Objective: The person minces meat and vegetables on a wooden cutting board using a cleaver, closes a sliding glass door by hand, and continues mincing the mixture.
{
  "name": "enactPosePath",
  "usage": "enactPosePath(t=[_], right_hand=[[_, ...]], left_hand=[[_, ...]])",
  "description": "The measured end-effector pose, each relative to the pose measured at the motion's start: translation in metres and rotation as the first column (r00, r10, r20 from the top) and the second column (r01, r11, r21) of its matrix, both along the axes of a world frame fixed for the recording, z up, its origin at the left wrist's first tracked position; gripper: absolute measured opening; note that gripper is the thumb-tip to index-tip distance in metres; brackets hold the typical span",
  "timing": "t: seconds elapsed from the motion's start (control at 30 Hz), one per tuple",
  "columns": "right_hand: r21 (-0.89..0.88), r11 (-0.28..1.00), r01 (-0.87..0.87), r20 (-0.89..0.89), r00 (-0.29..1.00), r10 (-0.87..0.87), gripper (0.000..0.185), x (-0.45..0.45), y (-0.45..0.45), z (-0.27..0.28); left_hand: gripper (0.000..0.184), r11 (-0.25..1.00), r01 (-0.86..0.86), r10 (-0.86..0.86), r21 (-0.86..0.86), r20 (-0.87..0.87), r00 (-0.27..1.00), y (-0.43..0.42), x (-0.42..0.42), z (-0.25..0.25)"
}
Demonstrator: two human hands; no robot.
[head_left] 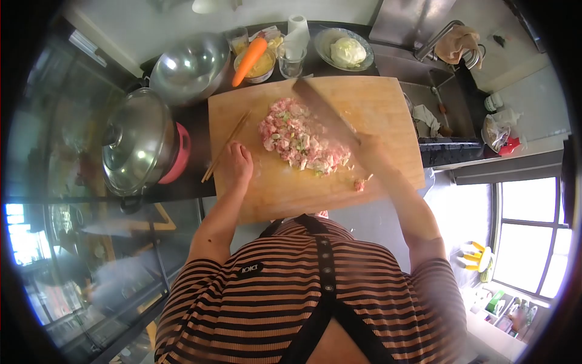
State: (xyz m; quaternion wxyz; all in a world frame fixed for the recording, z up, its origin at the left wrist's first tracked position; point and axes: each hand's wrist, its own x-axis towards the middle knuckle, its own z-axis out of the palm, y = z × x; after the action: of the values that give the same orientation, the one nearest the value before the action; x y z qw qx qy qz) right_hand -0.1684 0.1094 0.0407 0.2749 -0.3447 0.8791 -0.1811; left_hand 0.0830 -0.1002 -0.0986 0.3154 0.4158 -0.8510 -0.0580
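Note:
My right hand [368, 147] is wrapped round the handle of a cleaver [325, 110], slightly blurred, with its blade over the right side of a heap of chopped raw meat [295, 134] with pale green bits. This heap lies on a wooden cutting board [376, 97]. Left of the meat, my left hand [240, 162] rests on the board, its fingers curled together. A pair of chopsticks [216, 162] lies slantwise right beside the left hand, partly against it. One small scrap of meat [360, 184] sits apart near the board's front right.
Behind the board stand a steel bowl [191, 70], a carrot [250, 62] across a bowl, a drinking glass [291, 62] and a plate [323, 45] with cabbage. A lidded pot [134, 142] is at left. The sink [448, 91] lies to the right.

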Motion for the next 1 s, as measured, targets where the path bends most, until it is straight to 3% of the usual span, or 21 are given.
enactPosePath(t=[0.07, 0.17, 0.3, 0.37, 0.47, 0.57, 0.63, 0.7, 0.83, 0.9, 1.0], right_hand=[[-0.176, 0.984, 0.036, -0.013, 0.999, -0.039, 0.034, 0.003, 0.002, 0.032], [-0.215, 0.97, 0.117, -0.053, 0.99, -0.131, 0.035, -0.005, 0.001, -0.017], [-0.045, 0.997, 0.065, -0.001, 0.998, -0.065, 0.035, -0.02, 0.012, -0.046], [-0.033, 0.997, 0.066, -0.027, 0.997, -0.066, 0.034, -0.02, 0.026, -0.024], [-0.248, 0.919, 0.306, 0.122, 0.951, -0.284, 0.031, -0.016, 0.061, 0.013], [-0.197, 0.753, 0.627, 0.456, 0.739, -0.496, 0.03, -0.019, 0.116, -0.006], [-0.182, 0.697, 0.694, 0.489, 0.679, -0.548, 0.031, 0.0, 0.147, -0.021], [-0.04, 0.56, 0.827, 0.658, 0.444, -0.609, 0.031, 0.021, 0.171, -0.043], [-0.034, 0.501, 0.865, 0.704, 0.376, -0.602, 0.031, 0.064, 0.186, -0.086], [-0.011, 0.415, 0.91, 0.771, 0.272, -0.576, 0.03, 0.082, 0.175, -0.098], [-0.029, 0.348, 0.937, 0.819, 0.222, -0.528, 0.03, 0.099, 0.137, -0.099]], left_hand=[[0.008, 1.0, -0.006, 0.006, 0.003, 0.006, 1.0, 0.003, 0.0, -0.003], [0.008, 0.999, -0.02, 0.02, 0.046, 0.007, 1.0, 0.005, 0.0, 0.006], [0.009, 0.991, -0.043, 0.045, 0.127, -0.011, 0.999, 0.005, -0.008, 0.013], [0.009, 0.988, -0.049, 0.046, 0.149, 0.021, 0.999, 0.012, -0.002, 0.012], [0.009, 0.993, -0.036, 0.033, 0.11, 0.022, 0.999, 0.009, -0.005, 0.011], [0.009, 0.998, 0.003, -0.003, 0.063, 0.005, 1.0, 0.007, -0.001, 0.004], [0.009, 0.998, 0.017, -0.018, 0.057, 0.023, 1.0, 0.005, -0.001, 0.004], [0.009, 0.999, 0.033, -0.033, 0.034, -0.002, 0.999, 0.003, -0.001, 0.001], [0.009, 0.998, 0.042, -0.043, -0.049, -0.019, 0.999, -0.003, 0.001, -0.013], [0.008, 0.999, 0.036, -0.037, -0.02, -0.036, 0.999, 0.001, 0.0, -0.007], [0.007, 0.999, 0.041, -0.04, 0.009, -0.034, 0.999, 0.002, 0.0, -0.004]])
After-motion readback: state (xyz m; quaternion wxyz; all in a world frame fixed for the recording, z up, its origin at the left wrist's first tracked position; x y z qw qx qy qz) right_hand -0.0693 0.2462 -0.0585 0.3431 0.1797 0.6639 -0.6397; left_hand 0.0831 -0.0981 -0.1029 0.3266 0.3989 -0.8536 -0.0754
